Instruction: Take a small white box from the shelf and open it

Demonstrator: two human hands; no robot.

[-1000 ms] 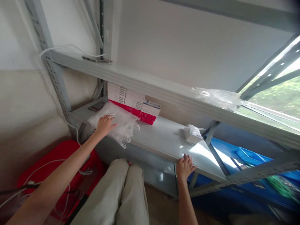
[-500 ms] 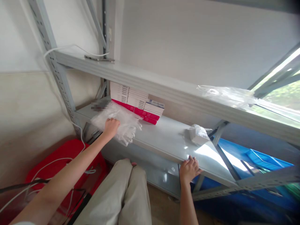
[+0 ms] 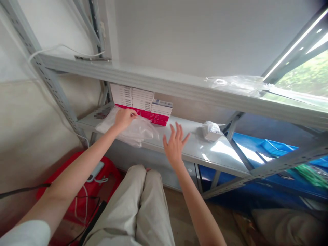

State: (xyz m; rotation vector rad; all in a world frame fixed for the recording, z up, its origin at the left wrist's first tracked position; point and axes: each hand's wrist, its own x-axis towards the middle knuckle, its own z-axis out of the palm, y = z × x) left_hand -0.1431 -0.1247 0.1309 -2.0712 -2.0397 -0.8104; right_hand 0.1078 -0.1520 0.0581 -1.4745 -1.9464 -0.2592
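The left hand [image 3: 124,117] rests on a pile of clear plastic bags [image 3: 135,130] lying on the lower shelf [image 3: 189,150], its fingers curled over the top of the pile with the fingertips pinching at the plastic near its far edge. Whether it has a fold gripped or only presses down cannot be told. Just beyond this hand, touching the back of the pile, stands a stack of white and red boxes [image 3: 143,106] against the wall. To its left on the same shelf lies a small dark flat object [image 3: 101,113], blurred.

The right hand [image 3: 175,143] hangs open in the air above the front edge of the lower shelf, fingers spread and pointing up, touching nothing. The plastic pile lies just to its left, apart from it. To its right, near but not touching, sits a small white box in crumpled plastic wrap [image 3: 211,131].

Above both hands runs the upper shelf [image 3: 153,78], with a white cable [image 3: 64,48] at its left end and a loose clear bag [image 3: 235,83] towards its right. Below the left arm sits a red container [image 3: 107,174]; beneath the hands are the person's knees in beige trousers [image 3: 138,205].
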